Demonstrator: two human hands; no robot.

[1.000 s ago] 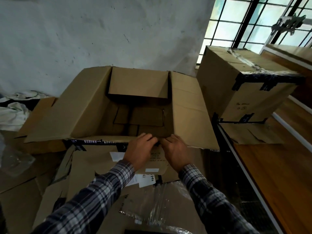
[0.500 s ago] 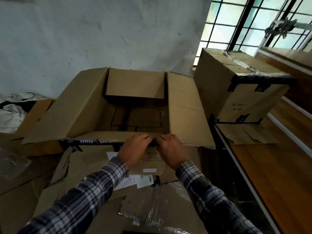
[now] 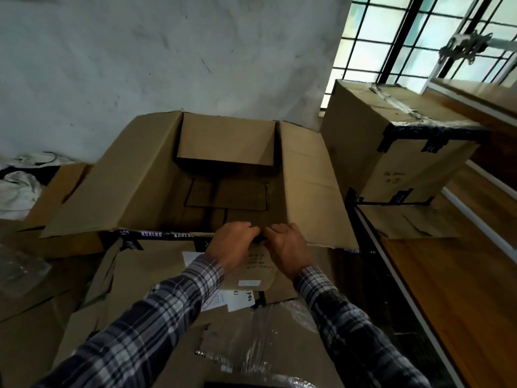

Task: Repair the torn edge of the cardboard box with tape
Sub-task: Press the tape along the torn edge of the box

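To the right of the open cardboard box (image 3: 156,177) we see a closed taped box (image 3: 391,141) near the window, and flat cardboard lies below. The box flaps stand spread outward (the inside is free). Our left hand (image 3: 230,245) and right hand (image 3: 288,247) meet at the near edge, fingers curled onto the black tape (image 3: 156,234) there.

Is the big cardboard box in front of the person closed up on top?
No, the big cardboard box stands open, its flaps folded outward, while both hands work at its near edge.
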